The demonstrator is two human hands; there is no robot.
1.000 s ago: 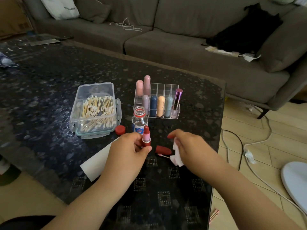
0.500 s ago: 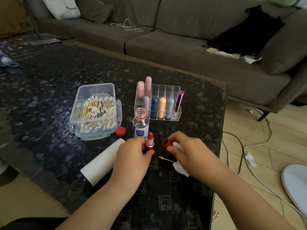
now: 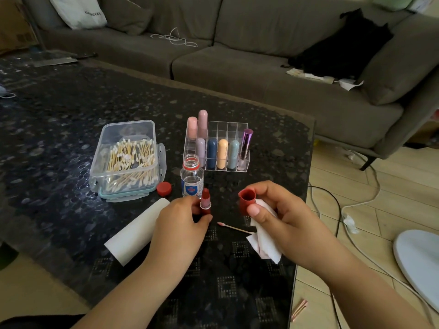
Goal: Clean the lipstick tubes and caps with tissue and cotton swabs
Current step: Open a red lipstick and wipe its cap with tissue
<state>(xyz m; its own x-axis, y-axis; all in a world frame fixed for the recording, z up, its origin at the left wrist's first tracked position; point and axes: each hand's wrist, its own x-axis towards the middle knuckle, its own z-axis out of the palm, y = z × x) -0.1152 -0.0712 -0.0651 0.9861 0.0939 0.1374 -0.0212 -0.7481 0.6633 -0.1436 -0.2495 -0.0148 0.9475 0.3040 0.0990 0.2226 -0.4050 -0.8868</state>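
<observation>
My left hand point(image 3: 180, 224) grips an open red lipstick tube point(image 3: 205, 202) upright near the table's middle front, its bullet twisted up. My right hand point(image 3: 282, 217) pinches the red lipstick cap point(image 3: 246, 200), open end up, between thumb and fingers, with a stained white tissue point(image 3: 264, 243) tucked under the palm. The cap sits a short way right of the tube, apart from it. A used cotton swab point(image 3: 234, 227) with a pink tip lies on the table between my hands.
A clear box of cotton swabs point(image 3: 129, 160) stands at the left, a red bottle cap point(image 3: 164, 188) and an open small bottle point(image 3: 191, 176) beside it. An acrylic organiser point(image 3: 221, 148) holds several lipsticks. A tissue roll point(image 3: 136, 231) lies front left. The table edge point(image 3: 308, 186) and floor cables are at the right.
My right hand has picked the red cap off the table and lifted it, turning its open end up. The left hand with the tube has stayed nearly still.
</observation>
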